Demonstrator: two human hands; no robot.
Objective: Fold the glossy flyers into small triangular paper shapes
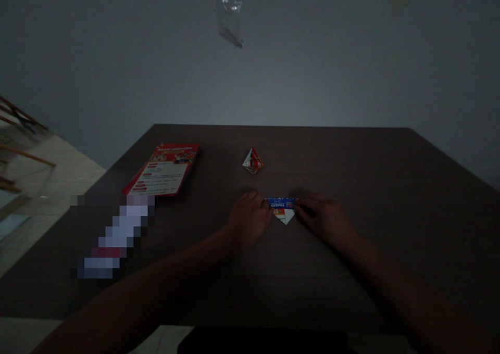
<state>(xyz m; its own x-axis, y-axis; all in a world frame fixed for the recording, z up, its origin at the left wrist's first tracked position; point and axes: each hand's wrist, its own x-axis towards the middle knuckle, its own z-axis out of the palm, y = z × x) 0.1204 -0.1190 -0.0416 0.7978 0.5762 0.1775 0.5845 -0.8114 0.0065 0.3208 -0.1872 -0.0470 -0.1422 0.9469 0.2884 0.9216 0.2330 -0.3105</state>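
A partly folded sheet of printed paper (283, 204) lies on the dark table in front of me. It has a blue band along its far edge and a white and red point aimed at me. My left hand (250, 217) closes on its left end, and my right hand (321, 212) pinches the right end. Both sets of fingers cover the paper's ends. Beyond my hands sits a small folded paper piece (252, 161), red and white and diamond-shaped, which neither hand touches.
At the table's left lies a stack of red and white printed leaflets (162, 172). A blurred-out pale patch (121, 234) is nearer me. Behind the dark table (332, 156) stands a grey wall (312, 57) with a clear plastic bag (229, 10). Wooden furniture legs (27, 153) show at far left.
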